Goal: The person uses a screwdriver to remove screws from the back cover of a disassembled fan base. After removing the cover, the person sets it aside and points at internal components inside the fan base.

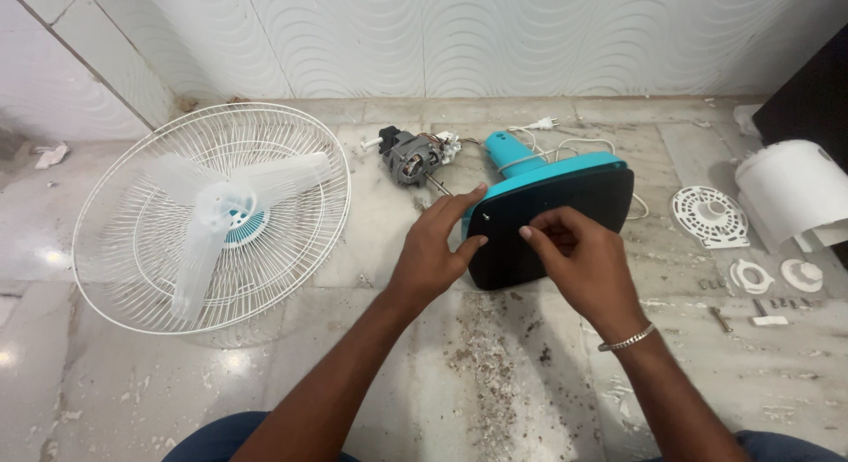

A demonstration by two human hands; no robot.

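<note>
A teal fan base (565, 210) with a black underside lies tipped on the marble floor in the middle of the head view. My left hand (435, 250) grips its left edge, thumb below and fingers on the rim. My right hand (579, 259) rests on the black underside with its fingertips pinched together near a small spot; whether they hold anything is hidden. A bare fan motor (411, 155) with loose wires lies just behind the base.
A white fan grille (132, 250) with a translucent blade (216, 206) lies at the left. A white power cord (548, 144) trails behind the base. White plastic covers (711, 216), rings and small screws (720, 319) lie at the right, beside a white curved housing (795, 193).
</note>
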